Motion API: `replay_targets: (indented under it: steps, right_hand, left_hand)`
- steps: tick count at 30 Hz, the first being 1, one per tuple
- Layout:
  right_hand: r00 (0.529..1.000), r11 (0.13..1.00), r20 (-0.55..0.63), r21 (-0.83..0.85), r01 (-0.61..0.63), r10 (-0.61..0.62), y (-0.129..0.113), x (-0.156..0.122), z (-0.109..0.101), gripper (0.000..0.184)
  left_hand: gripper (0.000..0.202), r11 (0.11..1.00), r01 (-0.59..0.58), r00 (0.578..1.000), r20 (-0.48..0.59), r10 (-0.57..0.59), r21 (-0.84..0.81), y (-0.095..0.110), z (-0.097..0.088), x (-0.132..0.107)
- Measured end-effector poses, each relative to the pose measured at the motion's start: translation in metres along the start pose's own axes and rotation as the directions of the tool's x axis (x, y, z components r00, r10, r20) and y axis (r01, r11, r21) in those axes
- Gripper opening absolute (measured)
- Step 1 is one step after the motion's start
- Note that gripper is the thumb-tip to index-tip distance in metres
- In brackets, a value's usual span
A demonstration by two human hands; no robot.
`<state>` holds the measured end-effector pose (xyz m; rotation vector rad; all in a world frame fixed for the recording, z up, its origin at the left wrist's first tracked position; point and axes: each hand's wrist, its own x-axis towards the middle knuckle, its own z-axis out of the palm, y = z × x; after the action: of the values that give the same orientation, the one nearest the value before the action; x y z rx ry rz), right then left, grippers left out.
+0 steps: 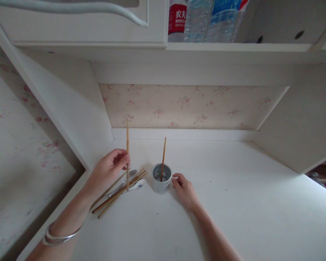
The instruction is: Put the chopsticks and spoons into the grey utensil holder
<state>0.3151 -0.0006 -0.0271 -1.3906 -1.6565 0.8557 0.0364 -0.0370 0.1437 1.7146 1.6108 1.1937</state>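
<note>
My left hand (110, 170) pinches one wooden chopstick (127, 145) and holds it upright above a pile of chopsticks (116, 194) on the white desk (233, 203). A metal spoon (130, 174) and a white ceramic spoon (137, 186) lie in that pile. Right of the pile stands a small grey perforated metal cup (161, 178) with one chopstick (163, 154) leaning in it. Against the cup's right side rests my right hand (184, 190), fingers curled and touching its rim.
A white side panel (70, 108) rises at the left and another at the right (301, 127). Floral wallpaper (184, 107) backs the desk. On the shelf above stand water bottles (206, 20). My left wrist wears metal bangles (57, 237).
</note>
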Motion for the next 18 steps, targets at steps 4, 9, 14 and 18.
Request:
replay_targets:
  steps: [4,9,14,18]
  right_hand:
    - [1.000,1.000,-0.008,0.020,-0.002,0.003,0.001,0.000,-0.003,0.039]
    - [1.000,0.999,0.008,0.039,-0.001,0.000,0.004,0.003,-0.006,0.037]
    - [1.000,0.997,0.020,0.072,-0.011,0.009,0.006,0.006,-0.006,0.034]
    - [0.999,0.995,0.019,0.098,-0.029,0.027,0.006,0.007,-0.007,0.035]
  left_hand:
    - [0.038,0.979,-0.084,0.995,-0.069,0.073,-0.183,0.032,0.045,0.030]
    - [0.040,0.987,-0.041,0.999,-0.005,0.041,-0.158,0.010,0.094,0.051]
    - [0.041,0.983,0.062,0.993,0.107,-0.044,-0.173,-0.025,0.125,0.046]
    - [0.038,0.979,0.094,0.983,0.170,-0.062,-0.183,-0.035,0.133,0.042]
